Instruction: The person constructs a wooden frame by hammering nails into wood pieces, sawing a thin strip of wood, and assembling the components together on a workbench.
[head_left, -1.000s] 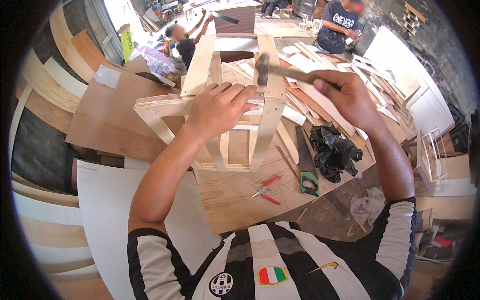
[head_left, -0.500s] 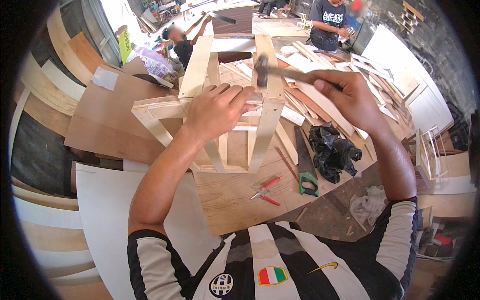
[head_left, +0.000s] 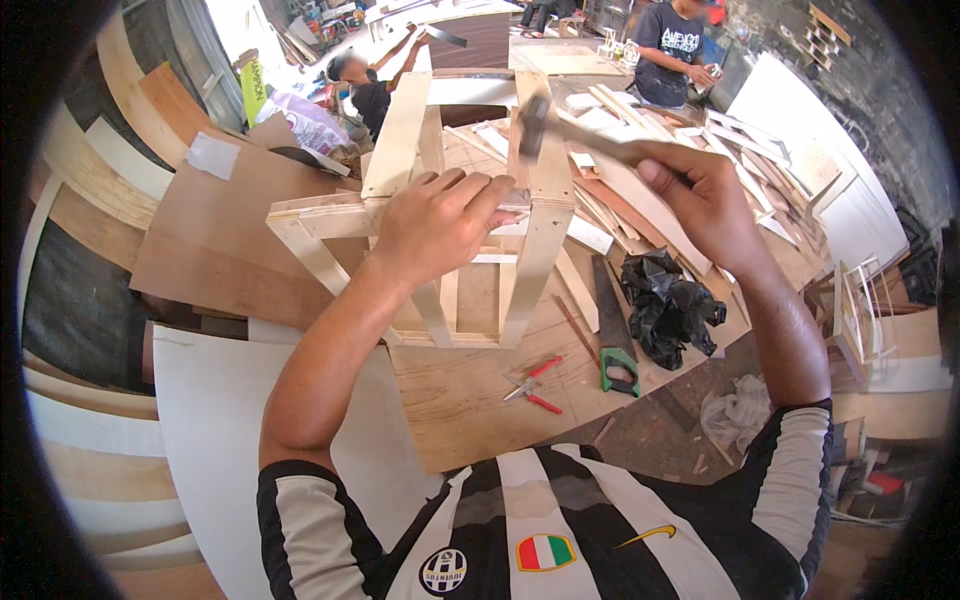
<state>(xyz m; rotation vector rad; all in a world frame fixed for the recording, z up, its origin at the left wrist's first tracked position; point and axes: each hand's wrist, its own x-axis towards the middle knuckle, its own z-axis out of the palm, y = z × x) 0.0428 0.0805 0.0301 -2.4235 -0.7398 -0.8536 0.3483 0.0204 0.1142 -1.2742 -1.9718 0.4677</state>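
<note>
A pale wooden frame [head_left: 532, 275] stands on the plywood work surface [head_left: 470, 410]. My left hand [head_left: 435, 222] is closed over its middle crossbar, thumb beneath, near the right upright joint; any small item at the fingertips is too small to make out. My right hand [head_left: 700, 200] grips a hammer, whose blurred head [head_left: 535, 127] is above the frame, just beyond my left fingertips. Red-handled pliers [head_left: 542, 400] lie in front of the frame. To their right lie a handsaw with a green handle [head_left: 620, 373] and a crumpled black plastic bag [head_left: 672, 310].
Loose wood strips [head_left: 650, 210] are heaped behind the bag. A brown board [head_left: 210, 240] and white sheet [head_left: 250, 400] lie left. One co-worker [head_left: 670, 60] stands at back right; another [head_left: 370, 100] raises both hands at back left. Plastic sheeting [head_left: 735, 410] lies below the right edge.
The hammer head has lifted slightly and now blurs with motion; my right hand shifted a little. My left hand stays in place. The co-worker at back right has shifted.
</note>
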